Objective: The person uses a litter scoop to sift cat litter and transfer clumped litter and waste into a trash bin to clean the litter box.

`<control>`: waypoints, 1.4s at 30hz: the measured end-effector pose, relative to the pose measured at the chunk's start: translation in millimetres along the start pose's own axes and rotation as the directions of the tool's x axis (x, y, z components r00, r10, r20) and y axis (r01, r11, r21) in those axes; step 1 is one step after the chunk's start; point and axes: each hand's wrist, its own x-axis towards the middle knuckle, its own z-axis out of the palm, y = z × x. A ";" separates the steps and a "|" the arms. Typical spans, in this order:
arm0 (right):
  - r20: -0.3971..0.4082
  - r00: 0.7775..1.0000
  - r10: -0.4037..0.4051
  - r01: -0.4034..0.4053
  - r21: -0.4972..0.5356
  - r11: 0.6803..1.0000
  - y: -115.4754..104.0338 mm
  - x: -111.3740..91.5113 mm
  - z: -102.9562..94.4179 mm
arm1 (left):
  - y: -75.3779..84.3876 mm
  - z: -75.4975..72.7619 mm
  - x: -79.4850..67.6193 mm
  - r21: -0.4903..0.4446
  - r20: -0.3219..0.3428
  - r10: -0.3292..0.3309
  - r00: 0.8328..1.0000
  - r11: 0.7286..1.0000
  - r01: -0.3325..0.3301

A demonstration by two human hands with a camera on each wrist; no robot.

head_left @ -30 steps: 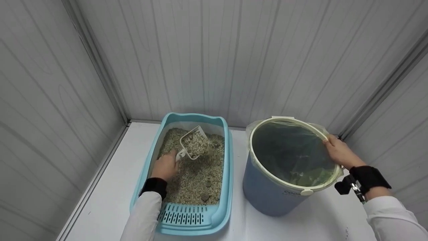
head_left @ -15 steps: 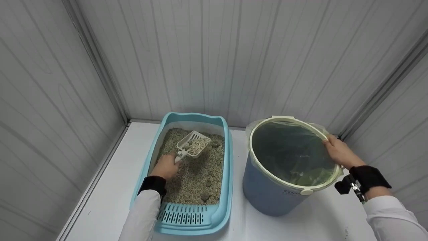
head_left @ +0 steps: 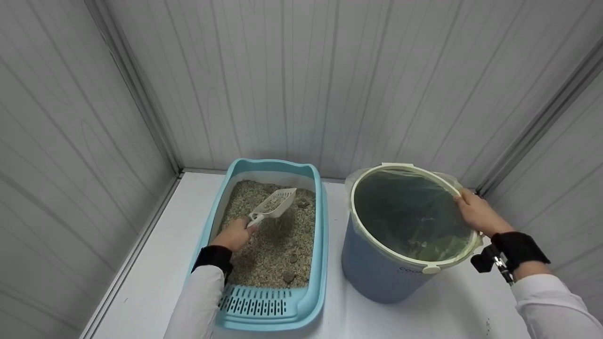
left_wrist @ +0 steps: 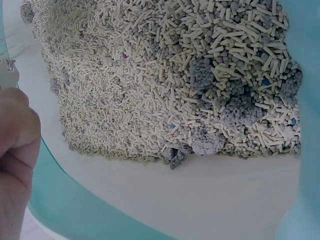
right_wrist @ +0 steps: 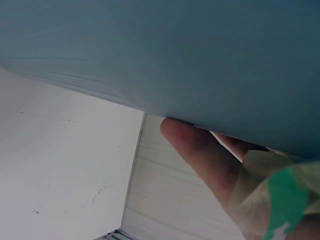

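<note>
My left hand (head_left: 234, 235) grips the handle of a white slotted litter scoop (head_left: 275, 204), held over the litter box. Some litter shows in the scoop, which is turned partly side-on. Below lies the pale pellet litter (left_wrist: 115, 95) with several grey clumps (left_wrist: 207, 141); only a bit of the scoop enters the left wrist view. To the right, my right hand (head_left: 480, 214) grips the cream rim (head_left: 362, 227) of a blue bucket (head_left: 384, 278) lined with a thin translucent bag. From beneath, the right wrist view has the fingers (right_wrist: 200, 155) against the bucket wall.
The light blue litter box (head_left: 320, 263) has a slotted front ledge (head_left: 256, 303). Both containers stand on a white tabletop (head_left: 155, 245), with a narrow gap between them. Grey panel walls (head_left: 301, 84) enclose the back and both sides.
The scoop has tipped from facing up to partly side-on, and less litter shows in it. My left hand has shifted slightly toward me. The right hand and bucket stay put.
</note>
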 end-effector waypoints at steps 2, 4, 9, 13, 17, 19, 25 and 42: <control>0.002 1.000 -0.002 0.002 -0.001 1.000 0.0 0.0 0.3 | -0.6 -0.5 0.4 0.010 -0.008 0.015 1.000 1.000 -0.015; 0.002 1.000 -0.006 0.006 -0.006 1.000 0.1 -0.2 0.6 | -1.1 -0.7 0.7 0.029 -0.023 0.037 0.999 0.999 -0.037; 0.003 1.000 -0.011 0.012 -0.019 1.000 0.1 -0.2 1.0 | -0.6 -0.7 0.3 0.150 -0.119 0.126 0.985 0.983 -0.107; 0.004 1.000 -0.009 0.009 -0.014 1.000 0.2 -0.1 1.3 | 0.2 -2.7 -1.2 0.260 -0.209 0.192 0.959 0.956 -0.135; 0.000 1.000 -0.017 0.017 -0.013 1.000 0.9 0.0 1.5 | -1.7 -7.1 -3.5 0.395 -0.246 0.265 0.933 0.906 -0.153; 0.002 1.000 -0.019 0.019 -0.013 1.000 1.2 0.0 1.3 | -4.6 -8.6 -4.6 0.454 -0.256 0.307 0.917 0.875 -0.166; 0.006 1.000 -0.008 0.008 -0.021 1.000 -0.2 0.8 1.8 | -13.5 -8.9 -5.3 0.556 -0.296 0.393 0.871 0.812 -0.177; -0.014 1.000 -0.013 0.013 -0.008 1.000 -0.7 1.2 3.2 | -14.3 -9.1 -7.8 0.310 -0.222 0.188 0.957 0.944 -0.114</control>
